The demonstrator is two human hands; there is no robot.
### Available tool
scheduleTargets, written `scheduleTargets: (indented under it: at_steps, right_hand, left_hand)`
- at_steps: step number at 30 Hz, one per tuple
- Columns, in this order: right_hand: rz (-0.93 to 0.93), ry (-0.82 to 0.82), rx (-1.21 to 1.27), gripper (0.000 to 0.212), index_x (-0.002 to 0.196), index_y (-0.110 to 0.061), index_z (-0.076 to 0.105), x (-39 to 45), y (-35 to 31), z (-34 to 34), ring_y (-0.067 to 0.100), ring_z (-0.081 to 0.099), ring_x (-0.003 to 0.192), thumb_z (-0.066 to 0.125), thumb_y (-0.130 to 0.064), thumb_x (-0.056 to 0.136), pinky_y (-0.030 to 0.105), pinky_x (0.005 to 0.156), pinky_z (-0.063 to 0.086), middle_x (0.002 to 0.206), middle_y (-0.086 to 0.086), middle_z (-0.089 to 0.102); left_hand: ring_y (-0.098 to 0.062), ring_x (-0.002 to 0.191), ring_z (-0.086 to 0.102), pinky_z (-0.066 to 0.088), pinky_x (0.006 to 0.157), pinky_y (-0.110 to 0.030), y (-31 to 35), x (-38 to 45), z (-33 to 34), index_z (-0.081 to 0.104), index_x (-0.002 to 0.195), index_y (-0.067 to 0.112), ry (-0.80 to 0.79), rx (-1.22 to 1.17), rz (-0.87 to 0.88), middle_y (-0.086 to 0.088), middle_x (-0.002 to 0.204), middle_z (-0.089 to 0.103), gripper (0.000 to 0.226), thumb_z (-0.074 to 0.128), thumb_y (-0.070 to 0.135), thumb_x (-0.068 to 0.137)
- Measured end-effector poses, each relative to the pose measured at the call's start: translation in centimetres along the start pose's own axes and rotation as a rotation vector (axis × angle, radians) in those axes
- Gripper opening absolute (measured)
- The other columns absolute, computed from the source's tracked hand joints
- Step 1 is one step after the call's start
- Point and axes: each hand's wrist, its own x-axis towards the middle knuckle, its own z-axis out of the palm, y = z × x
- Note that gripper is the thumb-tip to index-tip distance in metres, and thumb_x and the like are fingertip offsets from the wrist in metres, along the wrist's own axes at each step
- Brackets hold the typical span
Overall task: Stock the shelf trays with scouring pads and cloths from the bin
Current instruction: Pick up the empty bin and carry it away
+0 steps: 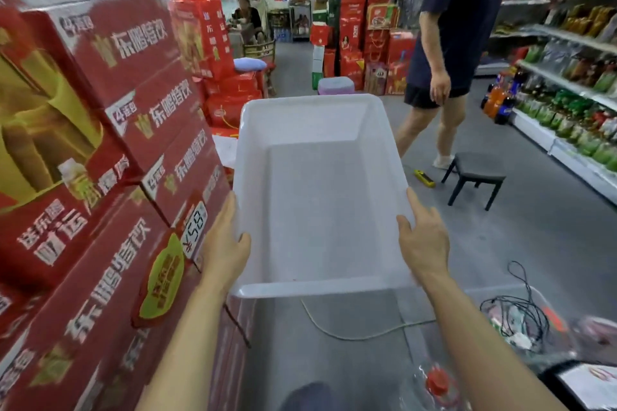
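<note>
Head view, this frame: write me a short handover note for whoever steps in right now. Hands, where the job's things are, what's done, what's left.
Left hand: gripping the left rim of the white plastic bin.
Right hand: gripping the bin's right rim, thumb over the edge.
Bin: held up in the aisle between both hands, empty; no scouring pads or cloths show anywhere in view.
Surroundings: stacked red cartons close on the left, a black stool and another person ahead on the right, cables on the floor near the feet.
Done: the bin holds nothing more to stock.
Left: cannot tell from here whether the shelf trays are filled; they are not in view. Bin still needs setting down.
</note>
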Motion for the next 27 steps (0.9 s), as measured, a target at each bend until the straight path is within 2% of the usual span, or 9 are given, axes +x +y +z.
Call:
scheduleTargets:
  at_steps: [2, 5, 8, 10, 13, 18, 20, 23, 27]
  right_hand:
    - [-0.004, -0.004, 0.005, 0.055, 0.147, -0.030, 0.034, 2.9, 0.1, 1.1, 0.033, 0.054, 0.095, 0.050, -0.019, 0.095, 0.033, 0.071, 0.038, 0.112, 0.011, 0.051]
    - [0.004, -0.018, 0.012, 0.056, 0.147, -0.030, 0.034, 7.3, 0.4, 3.3, 0.032, 0.053, 0.100, 0.050, -0.018, 0.095, 0.035, 0.075, 0.040, 0.114, 0.011, 0.050]
    - [-0.022, -0.022, 0.053, 0.056, 0.146, -0.021, 0.038, 12.5, 0.7, 6.7, 0.034, 0.050, 0.111, 0.052, -0.011, 0.093, 0.036, 0.087, 0.039, 0.119, 0.017, 0.053]
    - [-0.045, -0.029, 0.067, 0.056, 0.144, -0.015, 0.040, 16.2, 0.6, 9.5, 0.035, 0.048, 0.115, 0.054, -0.006, 0.091, 0.034, 0.090, 0.035, 0.119, 0.023, 0.054]
    - [-0.036, -0.044, 0.045, 0.057, 0.145, -0.017, 0.039, 21.6, -0.7, 13.4, 0.036, 0.049, 0.109, 0.054, -0.007, 0.091, 0.037, 0.087, 0.038, 0.115, 0.022, 0.053]
    - [-0.036, -0.059, 0.035, 0.056, 0.145, -0.021, 0.038, 29.2, -2.7, 18.7, 0.035, 0.052, 0.102, 0.053, -0.011, 0.092, 0.037, 0.080, 0.040, 0.104, 0.017, 0.053]
    - [-0.043, -0.067, 0.014, 0.057, 0.145, -0.023, 0.038, 32.1, -3.5, 20.6, 0.036, 0.054, 0.101, 0.054, -0.012, 0.092, 0.037, 0.078, 0.041, 0.104, 0.016, 0.053]
    - [-0.084, -0.097, 0.025, 0.058, 0.144, -0.023, 0.040, 36.3, -4.7, 23.8, 0.035, 0.054, 0.097, 0.056, -0.009, 0.090, 0.031, 0.073, 0.036, 0.099, 0.013, 0.051]
    - [-0.161, -0.185, 0.057, 0.058, 0.144, -0.020, 0.041, 43.2, -6.1, 30.0, 0.036, 0.055, 0.096, 0.057, -0.007, 0.089, 0.035, 0.078, 0.041, 0.098, 0.013, 0.052]
  left_hand:
    - [-0.012, 0.144, 0.026, 0.019, 0.113, -0.024, -0.2, 3.0, 1.4, 0.016, 0.155, 0.027, 0.009, 0.000, -0.003, 0.012, 0.158, 0.023, 0.078, 0.052, 0.001, 0.090]
    - [-0.013, 0.143, 0.027, 0.022, 0.116, -0.031, -0.4, 7.4, 3.5, 0.016, 0.155, 0.028, 0.007, 0.008, -0.016, 0.010, 0.158, 0.025, 0.079, 0.052, 0.001, 0.089]
    - [-0.015, 0.143, 0.028, 0.021, 0.116, -0.030, -1.0, 12.6, 5.7, 0.017, 0.155, 0.026, 0.004, 0.014, -0.010, 0.008, 0.158, 0.026, 0.081, 0.050, -0.002, 0.087]
    - [-0.013, 0.144, 0.026, 0.018, 0.114, -0.025, -1.8, 16.6, 6.9, 0.017, 0.155, 0.024, 0.009, 0.012, -0.006, 0.009, 0.159, 0.023, 0.082, 0.049, -0.005, 0.086]
    - [-0.012, 0.146, 0.021, 0.014, 0.115, -0.024, -2.8, 22.8, 7.9, 0.015, 0.155, 0.021, 0.010, 0.016, -0.027, 0.007, 0.160, 0.019, 0.079, 0.049, -0.005, 0.088]
    - [-0.015, 0.145, 0.024, 0.021, 0.119, -0.034, -4.7, 32.2, 9.1, 0.016, 0.155, 0.021, 0.013, 0.016, -0.059, 0.005, 0.159, 0.022, 0.072, 0.051, 0.003, 0.094]
    - [-0.016, 0.144, 0.027, 0.024, 0.117, -0.032, -5.3, 34.9, 9.7, 0.018, 0.155, 0.020, 0.030, -0.005, -0.073, 0.003, 0.158, 0.026, 0.074, 0.053, 0.001, 0.093]
    - [-0.018, 0.145, 0.026, 0.020, 0.113, -0.023, -6.8, 38.8, 10.6, 0.019, 0.154, 0.016, 0.055, 0.006, -0.102, 0.000, 0.158, 0.026, 0.076, 0.053, -0.005, 0.090]
    - [-0.020, 0.146, 0.024, 0.018, 0.113, -0.023, -9.3, 44.5, 11.9, 0.018, 0.155, 0.017, 0.109, 0.023, -0.202, 0.000, 0.159, 0.025, 0.074, 0.052, -0.003, 0.091]
